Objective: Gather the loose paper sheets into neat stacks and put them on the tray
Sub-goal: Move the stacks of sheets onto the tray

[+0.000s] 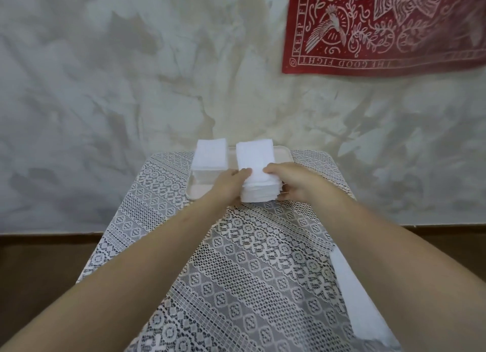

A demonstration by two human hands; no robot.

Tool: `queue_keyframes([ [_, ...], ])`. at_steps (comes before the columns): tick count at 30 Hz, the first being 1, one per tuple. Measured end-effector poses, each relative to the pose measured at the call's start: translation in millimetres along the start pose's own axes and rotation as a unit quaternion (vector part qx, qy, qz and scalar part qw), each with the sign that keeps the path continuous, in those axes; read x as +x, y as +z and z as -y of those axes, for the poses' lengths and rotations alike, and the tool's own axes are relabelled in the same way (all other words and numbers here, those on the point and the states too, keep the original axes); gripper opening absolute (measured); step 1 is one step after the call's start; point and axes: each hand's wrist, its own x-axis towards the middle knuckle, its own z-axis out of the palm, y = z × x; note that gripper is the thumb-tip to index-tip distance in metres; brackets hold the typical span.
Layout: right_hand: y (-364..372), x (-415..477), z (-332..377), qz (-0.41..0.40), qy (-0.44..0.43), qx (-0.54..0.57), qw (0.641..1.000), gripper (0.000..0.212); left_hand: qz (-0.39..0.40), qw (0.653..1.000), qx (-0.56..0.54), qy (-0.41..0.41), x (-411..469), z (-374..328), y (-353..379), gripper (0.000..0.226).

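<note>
1. Head camera, and the biggest thing in shot is the mottled pale wall (105,88), rising behind the tray (283,152).
2. Next, the desk (236,272) under its lace cover, carrying the tray at its far end.
3. Up and to the right of the tray, a red cloth (381,30) with white printing hangs on the wall.
4. Now the tray itself: pale, shallow, and already busy.
5. Well to the near right of the tray, at the desk's edge, lie loose sheets (352,299), partly hidden by the right forearm. That's work left to do!
6. On the tray's left side sits the finished stack (210,154), squared up and untouched.
7. Beside it, over the tray's middle, is the held stack (253,162). Its near end reaches the tray's near rim, and I can't tell whether it has touched down.
8. Left hand (228,183) grips that stack's left edge, thumb on top. Right hand (292,183) grips the right edge, thumb on top and fingers curled under.
9. My call: this is the placing step for the second stack. The next move calls for setting it flat beside the finished stack, sliding the fingers out from beneath without fanning the lower sheets, then reaching for the loose sheets.
</note>
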Motion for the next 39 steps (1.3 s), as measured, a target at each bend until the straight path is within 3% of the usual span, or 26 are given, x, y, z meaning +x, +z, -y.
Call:
queue_keyframes([
  [8,11.2,38.6,4.4,-0.022,-0.002,0.021,1.000,0.020,-0.009,0.984,0.163,0.067,15.7,1.4,-9.4,0.059],
  [11,17.1,47.0,3.9,-0.027,-0.006,0.029,0.999,0.030,-0.031,0.971,0.220,0.091,23.5,8.9,-13.1,0.049],
  [16,27.9,53.8,1.8,-0.037,-0.040,0.002,0.999,0.043,-0.069,0.961,0.248,0.105,32.8,18.4,-18.7,0.033],
  [21,23.4,36.1,5.6,-0.029,-0.057,-0.095,0.993,0.048,-0.084,0.953,0.266,0.121,26.6,21.1,-17.5,0.037],
  [27,20.2,21.9,-2.7,-0.024,-0.065,-0.084,0.994,0.063,-0.110,0.946,0.278,0.127,17.2,25.4,-16.2,0.047],
  [39,35.5,39.5,2.4,-0.036,-0.102,-0.088,0.990,0.044,-0.185,0.943,0.241,0.138,28.5,29.3,-16.6,0.042],
])
